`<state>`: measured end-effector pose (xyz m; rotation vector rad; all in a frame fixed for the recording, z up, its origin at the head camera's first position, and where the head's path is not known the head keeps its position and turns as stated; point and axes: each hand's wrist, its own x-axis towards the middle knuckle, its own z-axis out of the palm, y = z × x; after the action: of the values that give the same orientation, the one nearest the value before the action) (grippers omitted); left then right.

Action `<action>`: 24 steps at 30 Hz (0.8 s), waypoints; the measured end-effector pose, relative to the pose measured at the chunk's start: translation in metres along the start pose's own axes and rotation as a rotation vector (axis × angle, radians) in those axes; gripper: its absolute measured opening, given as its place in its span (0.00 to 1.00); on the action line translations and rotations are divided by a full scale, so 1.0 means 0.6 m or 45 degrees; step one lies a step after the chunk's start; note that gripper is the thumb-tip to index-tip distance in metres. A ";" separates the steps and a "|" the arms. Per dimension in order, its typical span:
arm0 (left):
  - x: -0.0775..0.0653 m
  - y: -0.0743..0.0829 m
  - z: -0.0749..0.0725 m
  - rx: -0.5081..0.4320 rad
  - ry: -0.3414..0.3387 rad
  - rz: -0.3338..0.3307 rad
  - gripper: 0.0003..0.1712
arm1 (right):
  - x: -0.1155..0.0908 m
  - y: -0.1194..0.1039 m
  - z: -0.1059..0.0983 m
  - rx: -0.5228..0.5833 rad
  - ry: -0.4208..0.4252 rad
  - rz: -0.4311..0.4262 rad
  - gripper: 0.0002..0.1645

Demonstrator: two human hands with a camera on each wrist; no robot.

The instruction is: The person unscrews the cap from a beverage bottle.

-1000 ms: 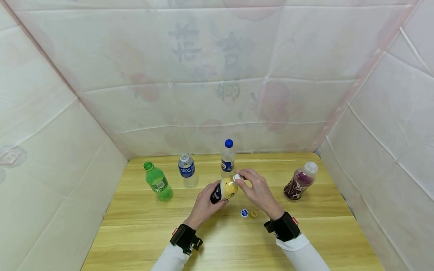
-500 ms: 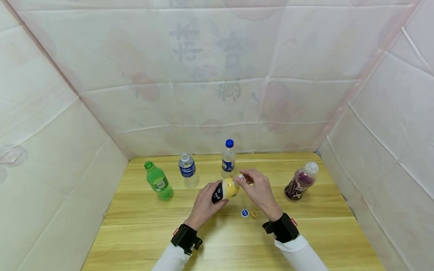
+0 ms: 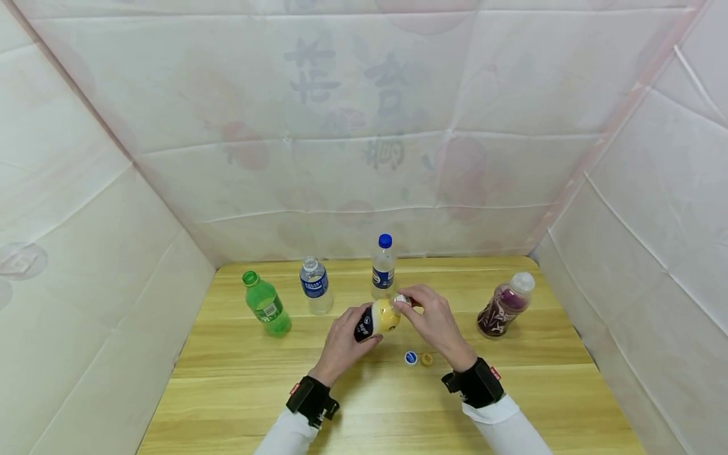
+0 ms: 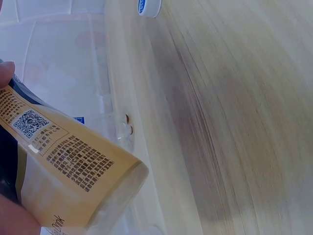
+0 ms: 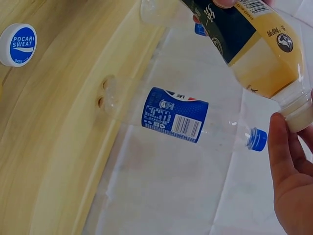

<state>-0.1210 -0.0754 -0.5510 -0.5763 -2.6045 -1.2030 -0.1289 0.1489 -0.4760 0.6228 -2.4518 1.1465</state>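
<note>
My left hand [image 3: 344, 341] grips a drink bottle [image 3: 387, 316] with a black and yellow label, tilted with its neck toward the right. At that neck, the thumb and fingers of my right hand [image 3: 435, 319] pinch a white cap [image 5: 299, 116], which sits on the bottle mouth in the right wrist view. The left wrist view has the bottle's underside end and printed label close up, raised above the wooden table [image 4: 234, 122]. Two loose caps lie below the hands: a white one with a blue top [image 3: 411, 358] and a yellow one [image 3: 426, 359].
Behind the hands stands a clear bottle with a blue cap [image 3: 383, 268]. Farther left are an uncapped clear bottle with blue label [image 3: 315, 287] and a green bottle [image 3: 267, 306]. A purple bottle with a white cap [image 3: 503, 306] stands right. Pale sheeting [image 3: 364, 158] walls the table.
The right hand's fingers have twisted about the white cap and back, staying at the bottle neck. The left hand keeps its hold, and the other bottles and loose caps have not moved.
</note>
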 end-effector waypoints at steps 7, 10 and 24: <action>-0.002 -0.001 0.000 -0.034 -0.010 -0.017 0.42 | -0.002 0.004 0.000 0.001 -0.026 -0.081 0.17; -0.003 -0.001 0.000 -0.044 -0.017 -0.024 0.41 | -0.002 0.005 -0.002 0.011 -0.044 -0.105 0.18; -0.008 -0.001 -0.005 -0.079 -0.099 -0.094 0.42 | 0.000 -0.005 -0.006 0.120 -0.076 0.193 0.37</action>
<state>-0.1166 -0.0794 -0.5512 -0.5530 -2.6832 -1.3130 -0.1269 0.1498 -0.4718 0.5123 -2.5436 1.3266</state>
